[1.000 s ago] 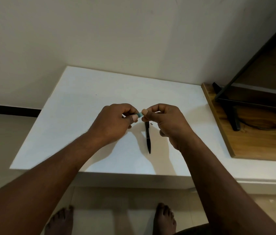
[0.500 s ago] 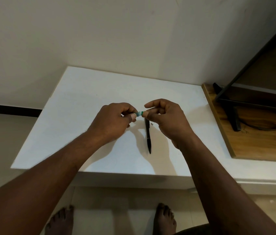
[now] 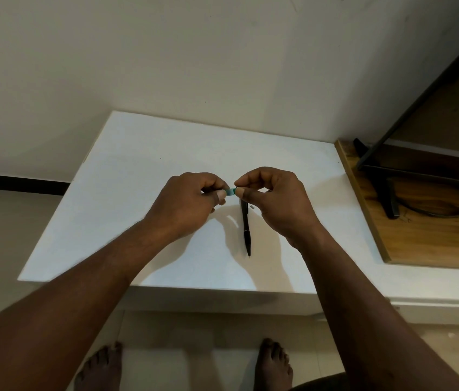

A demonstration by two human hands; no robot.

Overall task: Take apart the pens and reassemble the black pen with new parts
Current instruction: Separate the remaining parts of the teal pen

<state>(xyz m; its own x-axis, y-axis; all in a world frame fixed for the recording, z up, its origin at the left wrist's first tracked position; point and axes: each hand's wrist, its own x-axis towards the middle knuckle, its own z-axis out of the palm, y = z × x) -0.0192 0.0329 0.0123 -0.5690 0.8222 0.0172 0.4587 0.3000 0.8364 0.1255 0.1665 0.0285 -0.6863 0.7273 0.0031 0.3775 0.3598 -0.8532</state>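
A black pen [image 3: 246, 227] lies on the white table [image 3: 127, 176], its tip pointing toward me. Above its far end both hands hold a teal pen [image 3: 231, 191], of which only a short piece shows between the fingertips. My left hand [image 3: 191, 201] grips one end with curled fingers and thumb. My right hand [image 3: 276, 198] pinches the other end between thumb and forefinger. Most of the teal pen is hidden inside the hands. A tiny light piece [image 3: 252, 206] lies on the table right of the black pen.
A wooden board [image 3: 431, 238] sits at the table's right, carrying a dark stand [image 3: 390, 201] and a black cable [image 3: 442, 211]. A dark slanted frame rises behind it. The wall stands close behind the table. My bare feet show on the floor below the table's front edge.
My hands have drawn slightly apart, so a little more of the teal pen shows between the fingertips. The black pen has not moved.
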